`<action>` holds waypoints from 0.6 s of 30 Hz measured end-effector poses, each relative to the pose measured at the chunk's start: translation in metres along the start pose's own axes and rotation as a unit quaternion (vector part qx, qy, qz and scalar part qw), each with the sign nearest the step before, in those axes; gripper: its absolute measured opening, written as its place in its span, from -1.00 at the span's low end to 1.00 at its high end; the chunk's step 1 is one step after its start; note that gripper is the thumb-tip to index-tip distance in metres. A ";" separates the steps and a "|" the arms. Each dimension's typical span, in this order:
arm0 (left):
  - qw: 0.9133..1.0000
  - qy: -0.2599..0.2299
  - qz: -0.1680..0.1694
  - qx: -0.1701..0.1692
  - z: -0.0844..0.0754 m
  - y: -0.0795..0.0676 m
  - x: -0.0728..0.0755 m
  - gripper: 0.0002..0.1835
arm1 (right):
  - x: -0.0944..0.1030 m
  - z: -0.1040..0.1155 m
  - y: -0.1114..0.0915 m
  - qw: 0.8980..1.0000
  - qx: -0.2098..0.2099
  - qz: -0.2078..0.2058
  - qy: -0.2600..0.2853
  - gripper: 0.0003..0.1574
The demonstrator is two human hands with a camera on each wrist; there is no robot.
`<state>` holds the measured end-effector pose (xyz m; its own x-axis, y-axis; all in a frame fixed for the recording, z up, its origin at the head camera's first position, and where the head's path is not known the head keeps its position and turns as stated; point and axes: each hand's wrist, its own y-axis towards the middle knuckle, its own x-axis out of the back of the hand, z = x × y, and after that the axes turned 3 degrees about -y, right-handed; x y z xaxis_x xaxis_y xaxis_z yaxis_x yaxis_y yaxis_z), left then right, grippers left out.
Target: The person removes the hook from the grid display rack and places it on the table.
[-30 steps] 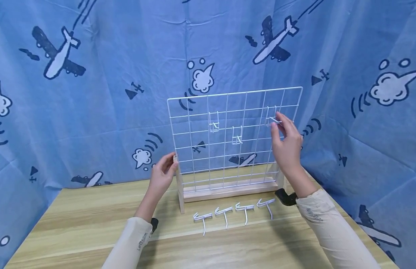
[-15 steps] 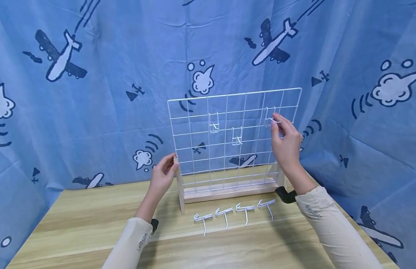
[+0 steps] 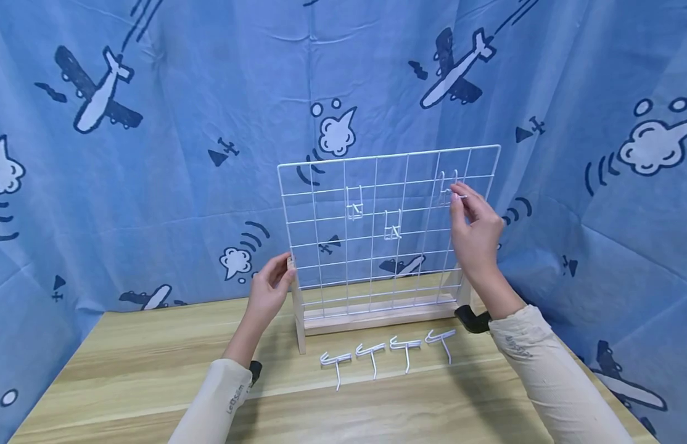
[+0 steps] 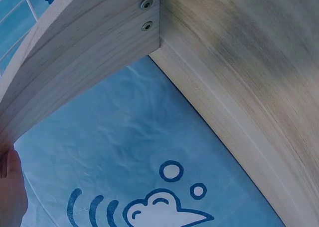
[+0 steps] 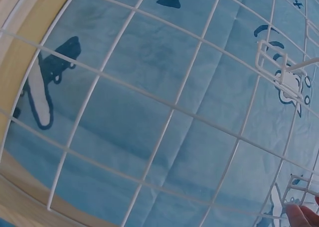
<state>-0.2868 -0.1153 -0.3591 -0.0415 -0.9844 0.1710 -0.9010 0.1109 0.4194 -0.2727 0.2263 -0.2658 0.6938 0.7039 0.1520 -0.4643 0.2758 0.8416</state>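
A white wire grid panel (image 3: 389, 155) stands upright in a wooden base (image 3: 377, 318). At its upper right, my right hand (image 3: 477, 233) pinches the prong of a white wire hook (image 3: 443, 179), whose two bent tops sit just above a crosswire. The right wrist view catches only the fingertips (image 5: 301, 216) beside that hook. My left hand (image 3: 267, 291) grips the wooden side post (image 3: 297, 314), thumb in front and fingers partly hidden behind; the left wrist view shows this post (image 4: 94, 52) close up. Two more hooks hang on the grid, one left (image 3: 354, 211) and one central (image 3: 393, 233).
Several white hooks lie in a row on the wood-grain table (image 3: 171, 364) before the stand, from a left one (image 3: 336, 359) to a right one (image 3: 441, 337). A blue curtain (image 3: 210, 92) printed with planes surrounds the table's back and sides.
My right hand has raised the hook slightly, its bent tops now higher against the crosswire than half a second ago. The left hand stays on the post.
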 end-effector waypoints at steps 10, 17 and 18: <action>1.000 -0.013 -0.009 -0.012 0.005 0.001 -0.001 -0.57 | 0.006 0.006 0.002 1.000 -0.005 -0.006 0.018 -0.69; 1.000 -0.009 0.000 0.000 0.003 0.000 -0.001 -0.56 | 0.012 0.008 0.000 0.999 0.013 -0.023 0.025 -0.71; 1.000 -0.008 0.001 0.001 0.002 0.000 -0.001 -0.56 | 0.013 0.008 -0.001 0.999 0.015 -0.025 0.025 -0.71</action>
<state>-0.2875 -0.1147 -0.3614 -0.0507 -0.9863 0.1572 -0.9021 0.1127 0.4165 -0.2591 0.2301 -0.2605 0.6874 0.7213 0.0845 -0.4121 0.2916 0.8632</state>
